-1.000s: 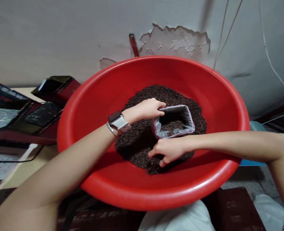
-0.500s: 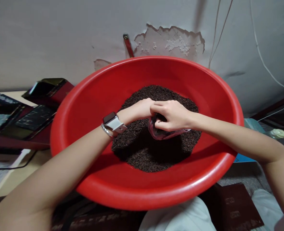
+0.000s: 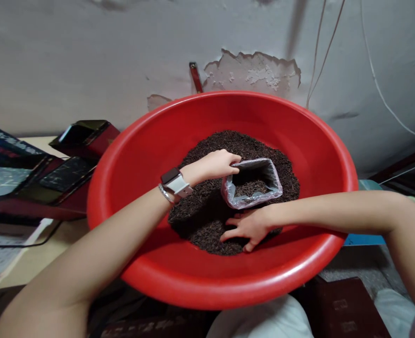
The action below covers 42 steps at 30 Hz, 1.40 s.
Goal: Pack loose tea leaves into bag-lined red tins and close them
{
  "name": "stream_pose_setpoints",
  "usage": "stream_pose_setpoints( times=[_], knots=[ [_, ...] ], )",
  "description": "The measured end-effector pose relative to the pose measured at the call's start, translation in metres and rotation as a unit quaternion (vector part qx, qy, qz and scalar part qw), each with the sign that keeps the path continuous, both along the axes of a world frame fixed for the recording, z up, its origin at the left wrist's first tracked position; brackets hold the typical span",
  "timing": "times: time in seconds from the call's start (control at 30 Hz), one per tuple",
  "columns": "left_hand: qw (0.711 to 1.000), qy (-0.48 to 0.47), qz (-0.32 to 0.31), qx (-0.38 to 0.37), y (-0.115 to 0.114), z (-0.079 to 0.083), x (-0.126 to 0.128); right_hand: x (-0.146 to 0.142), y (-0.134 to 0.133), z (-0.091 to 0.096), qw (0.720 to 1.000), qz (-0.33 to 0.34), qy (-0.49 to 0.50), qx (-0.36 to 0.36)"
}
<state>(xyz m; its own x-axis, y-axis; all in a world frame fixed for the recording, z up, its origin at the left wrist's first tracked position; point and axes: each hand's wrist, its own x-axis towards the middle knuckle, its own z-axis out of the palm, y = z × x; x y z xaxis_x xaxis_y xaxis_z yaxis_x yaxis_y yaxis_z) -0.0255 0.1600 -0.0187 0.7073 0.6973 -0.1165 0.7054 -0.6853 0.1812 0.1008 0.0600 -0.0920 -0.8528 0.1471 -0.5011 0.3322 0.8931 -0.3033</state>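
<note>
A wide red plastic basin (image 3: 225, 287) holds a mound of dark, loose tea leaves (image 3: 207, 155). My left hand (image 3: 219, 164), with a watch on its wrist, pinches the left edge of a clear plastic bag (image 3: 276, 180). The bag stands squared and open at the top over the mound, partly filled with the same dark leaves. In front of the bag, my right hand (image 3: 249, 227) lies palm down on the leaves with its fingers spread. Nothing shows in its grasp, though the palm is hidden.
Several dark red boxes (image 3: 88, 138), some lined with clear plastic, stand on a pale table (image 3: 40, 251) at the left. Behind the basin is a wall (image 3: 123, 56) with peeling paint and hanging cables (image 3: 372, 75). A dark red box (image 3: 348, 300) sits below at the right.
My right hand has left the bag's mouth and moved down toward me onto the leaves, its fingers spreading. The bag's opening now shows. My left hand stays at the bag's edge.
</note>
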Motion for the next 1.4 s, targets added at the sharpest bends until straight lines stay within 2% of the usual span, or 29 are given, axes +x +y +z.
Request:
stream_pose_setpoints(
  times=[0.1, 0.23, 0.33, 0.47, 0.53, 0.63, 0.8, 0.93, 1.07, 1.13, 1.2, 1.4],
  knots=[
    [1.000, 0.006, 0.001, 0.000, -0.001, 0.001, 0.001, 0.005, 0.007, -0.008, 0.996, -0.061, -0.029, -0.055],
    [1.000, 0.011, 0.001, 0.002, -0.002, 0.002, 0.001, 0.003, 0.008, -0.006, 0.985, -0.117, -0.005, -0.128],
    [1.000, 0.013, 0.003, -0.001, -0.002, 0.003, 0.001, 0.002, 0.008, -0.005, 0.973, -0.136, -0.026, -0.186],
    [1.000, 0.013, 0.004, -0.001, -0.003, 0.003, 0.001, 0.003, 0.008, -0.005, 0.966, -0.145, -0.057, -0.205],
    [1.000, 0.015, 0.002, 0.000, -0.002, 0.002, 0.001, 0.002, 0.005, -0.004, 0.972, -0.141, -0.052, -0.181],
    [1.000, 0.020, -0.001, 0.005, -0.001, 0.001, 0.001, -0.003, -0.001, 0.001, 0.987, -0.128, -0.014, -0.097],
    [1.000, 0.023, -0.002, 0.013, -0.001, 0.001, 0.001, -0.011, -0.011, 0.024, 0.988, -0.098, 0.116, 0.005],
    [1.000, 0.016, -0.002, 0.011, -0.001, 0.000, 0.001, -0.006, -0.007, 0.055, 0.963, -0.118, 0.231, 0.076],
    [1.000, 0.004, -0.011, 0.014, 0.003, -0.005, 0.000, 0.010, 0.015, 0.081, 0.905, -0.195, 0.342, 0.163],
    [1.000, -0.004, -0.007, 0.010, 0.005, -0.008, -0.001, 0.017, 0.028, 0.088, 0.882, -0.246, 0.343, 0.212],
    [1.000, -0.010, -0.004, 0.000, 0.006, -0.009, -0.001, 0.022, 0.038, 0.091, 0.876, -0.272, 0.308, 0.252],
    [1.000, 0.014, -0.011, 0.004, 0.006, -0.008, 0.000, 0.022, 0.039, 0.081, 0.886, -0.213, 0.260, 0.319]
  ],
)
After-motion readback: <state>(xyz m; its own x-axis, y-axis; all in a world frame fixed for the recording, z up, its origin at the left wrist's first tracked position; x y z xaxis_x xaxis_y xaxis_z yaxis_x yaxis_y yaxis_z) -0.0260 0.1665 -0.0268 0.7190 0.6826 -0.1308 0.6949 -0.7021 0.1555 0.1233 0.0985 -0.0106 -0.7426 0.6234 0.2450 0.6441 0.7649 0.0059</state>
